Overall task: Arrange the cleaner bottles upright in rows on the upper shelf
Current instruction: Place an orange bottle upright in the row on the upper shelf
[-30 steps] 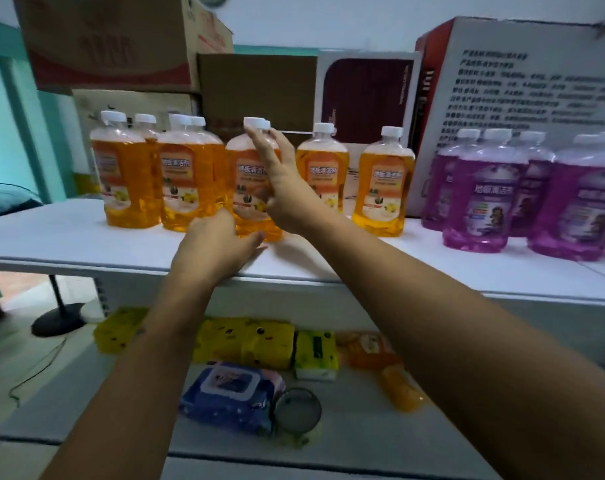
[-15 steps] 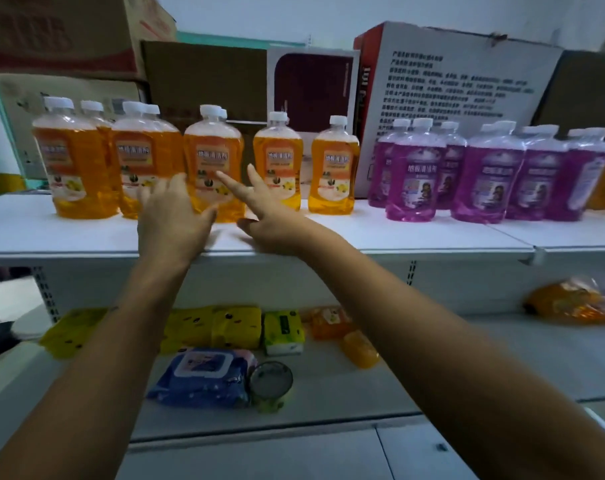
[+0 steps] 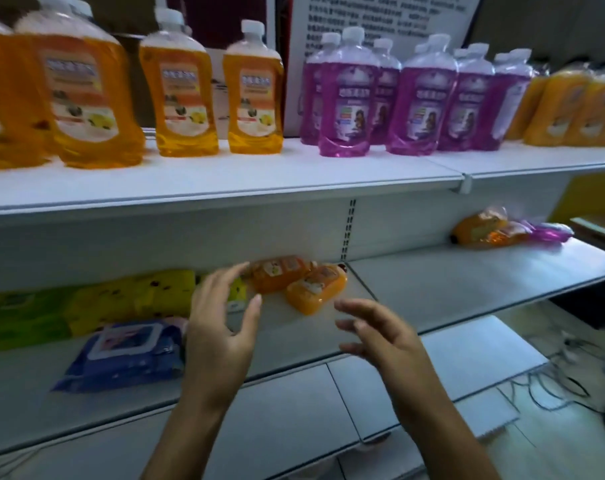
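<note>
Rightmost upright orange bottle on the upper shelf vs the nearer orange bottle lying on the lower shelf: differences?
Pose: the upright orange bottle stands on its base; the lying orange bottle is tipped on its side.
Place: the upright one sits in the row on the upper shelf, the lying one on the lower shelf, in front of the left hand and right hand.
Shared: orange liquid, light label.

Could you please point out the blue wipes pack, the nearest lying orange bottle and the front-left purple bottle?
blue wipes pack (image 3: pixel 121 355): head view, on its lid.
lying orange bottle (image 3: pixel 316 289): head view, mid-body.
purple bottle (image 3: pixel 348 109): head view, on its label.
</note>
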Available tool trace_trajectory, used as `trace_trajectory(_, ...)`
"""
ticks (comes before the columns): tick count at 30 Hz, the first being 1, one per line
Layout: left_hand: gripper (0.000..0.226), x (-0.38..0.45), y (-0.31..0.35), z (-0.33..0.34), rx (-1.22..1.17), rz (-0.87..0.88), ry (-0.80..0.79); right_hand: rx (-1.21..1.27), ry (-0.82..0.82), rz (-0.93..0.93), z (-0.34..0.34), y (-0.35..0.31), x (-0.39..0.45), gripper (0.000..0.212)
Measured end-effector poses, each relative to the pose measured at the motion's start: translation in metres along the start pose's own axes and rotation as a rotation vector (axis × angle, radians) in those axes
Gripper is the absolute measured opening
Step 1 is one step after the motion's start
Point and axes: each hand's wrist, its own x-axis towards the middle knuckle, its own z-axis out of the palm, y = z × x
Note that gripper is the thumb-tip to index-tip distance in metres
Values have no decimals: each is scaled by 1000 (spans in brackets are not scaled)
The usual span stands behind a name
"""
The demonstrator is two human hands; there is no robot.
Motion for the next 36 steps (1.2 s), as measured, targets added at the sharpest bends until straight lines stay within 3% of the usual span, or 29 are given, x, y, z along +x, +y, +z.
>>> trace_trajectory(4,56,-12,-23,41,-19,-254,-286,24,123,231,-13,45,-6,28)
trace_trajectory(10,71,-3,-59,98,10,-402,-513,74,168,283,-25,68,36,30)
trace_trajectory(14,84,16,-89,143,11,-426,-577,110,203,303,-29,81,84,29)
trace_trajectory(17,100,30,-108,169,157,-335,-600,118,202,346,-26,98,122,29)
trace_trajectory(21,130,40,-137,198,183,-348,-644,56,72,365,-21,123,176,40)
trace_trajectory(24,120,42,-152,217,158,-363,-619,-44,47,305,-18,133,206,45)
trace_trajectory(27,108,43,-155,228,165,-434,-592,-211,41,270,-19,164,230,68)
trace_trajectory(29,103,40,-163,233,127,-410,-584,-157,14,263,-25,195,242,67)
trace_trajectory(33,98,27,-155,224,146,-330,-507,50,61,213,-24,140,213,30)
trace_trajectory(36,93,25,-118,208,156,-201,-495,238,61,208,-28,134,197,46)
